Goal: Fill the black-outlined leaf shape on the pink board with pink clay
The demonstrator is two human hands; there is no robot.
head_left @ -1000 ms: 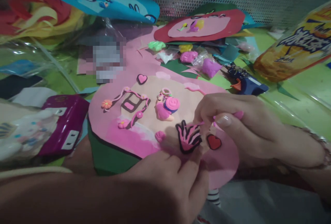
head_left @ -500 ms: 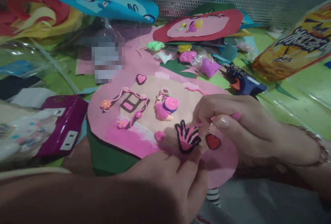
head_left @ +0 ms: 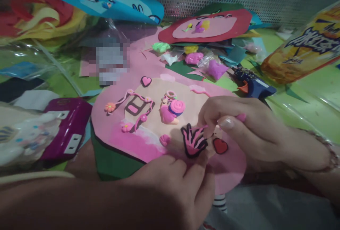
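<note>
A round pink craft board (head_left: 111, 124) lies in front of me with clay figures stuck on it: a snail (head_left: 172, 109), a small house frame (head_left: 135, 108), hearts, and a black-and-pink striped leaf shape (head_left: 194, 141). My left hand (head_left: 172, 184) holds the board's near edge, fingers curled just below the leaf shape. My right hand (head_left: 244, 131) pinches a thin strand of pink clay (head_left: 204, 126) at the leaf's right tip, with more pink clay under the fingers. A red heart (head_left: 220, 146) sits just beneath that hand.
Small bags of coloured clay (head_left: 193, 58) lie behind the board. A blue glue gun (head_left: 252, 83) rests to the right, beside a tilted yellow bottle (head_left: 302, 51). A magenta box (head_left: 67, 125) sits at the left. Felt cut-outs (head_left: 207, 26) and a mesh wall stand at the back.
My right fingers have shifted slightly down and left, working the pink strand against the leaf shape. My left hand and the board stay where they were.
</note>
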